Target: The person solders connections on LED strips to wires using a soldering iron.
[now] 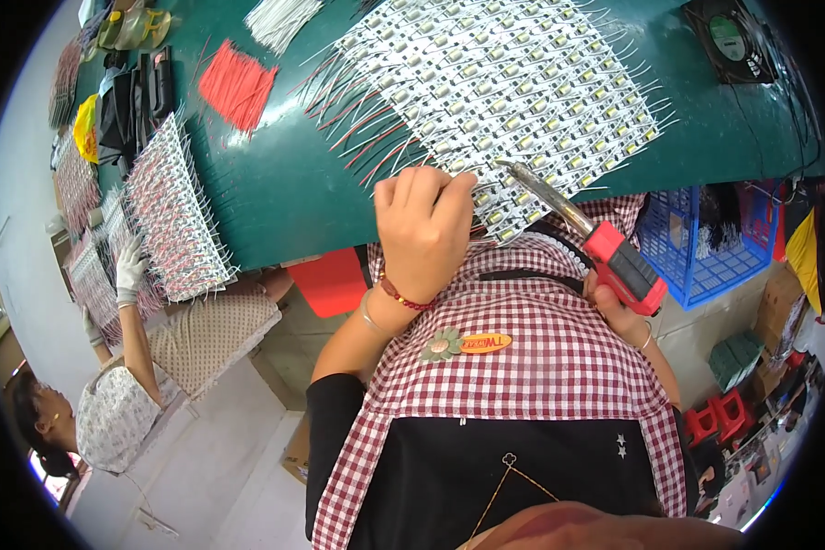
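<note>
A large white panel of small circuit boards (pixel 509 87) lies at the near edge of the green table, with yellowish components in rows and thin white and red wires sticking out around it. My left hand (pixel 422 229) is over its near left edge, fingers curled and pinched together; what they hold is hidden. In my right hand (pixel 621 316) is a soldering iron (pixel 625 266) with a red and black handle. Its metal tip slants up and left above the panel's near part, a little right of my left fingers. I cannot tell whether the tip touches a board.
Red wires (pixel 236 87) and white wires (pixel 282 20) lie bundled on the green table (pixel 284 183). A black device (pixel 731 41) with a cable sits far right. Right of me stands a blue crate (pixel 701 280). At left, a co-worker's gloved hand (pixel 130 270) rests by other wired panels (pixel 176 215).
</note>
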`<act>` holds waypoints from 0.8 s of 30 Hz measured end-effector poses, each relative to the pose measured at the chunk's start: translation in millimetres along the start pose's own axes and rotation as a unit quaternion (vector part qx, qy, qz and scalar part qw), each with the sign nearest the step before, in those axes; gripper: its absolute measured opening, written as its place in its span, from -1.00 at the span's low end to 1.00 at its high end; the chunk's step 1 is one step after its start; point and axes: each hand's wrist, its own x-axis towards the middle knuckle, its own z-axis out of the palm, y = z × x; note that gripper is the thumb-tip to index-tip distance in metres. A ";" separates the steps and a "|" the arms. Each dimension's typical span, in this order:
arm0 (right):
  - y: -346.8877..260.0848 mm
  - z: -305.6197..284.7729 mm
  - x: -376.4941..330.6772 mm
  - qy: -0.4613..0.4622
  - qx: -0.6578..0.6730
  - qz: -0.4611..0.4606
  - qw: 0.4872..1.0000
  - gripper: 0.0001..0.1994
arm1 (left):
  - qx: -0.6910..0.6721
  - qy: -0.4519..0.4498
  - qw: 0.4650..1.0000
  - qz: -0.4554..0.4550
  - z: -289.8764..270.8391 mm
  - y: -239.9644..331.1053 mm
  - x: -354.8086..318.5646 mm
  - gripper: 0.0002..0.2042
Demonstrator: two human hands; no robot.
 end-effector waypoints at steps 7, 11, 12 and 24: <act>17.8 -5.2 -9.6 -0.010 -0.016 0.007 1.000 -0.77 | -0.047 0.026 0.998 -0.022 7.3 -0.5 -5.4 -0.80; 16.8 -5.7 -8.7 -0.026 -0.035 -0.003 0.999 -0.76 | -0.041 0.018 0.998 -0.048 7.2 -3.7 -7.8 -0.85; 11.0 -4.3 -7.8 -0.017 -0.027 0.009 0.999 -0.76 | -0.041 0.017 0.998 -0.048 7.5 -3.5 -9.1 -0.85; 14.9 -0.9 -5.1 0.004 -0.004 0.009 1.000 -0.75 | -0.014 0.031 0.991 -0.133 6.5 3.1 -24.2 -0.86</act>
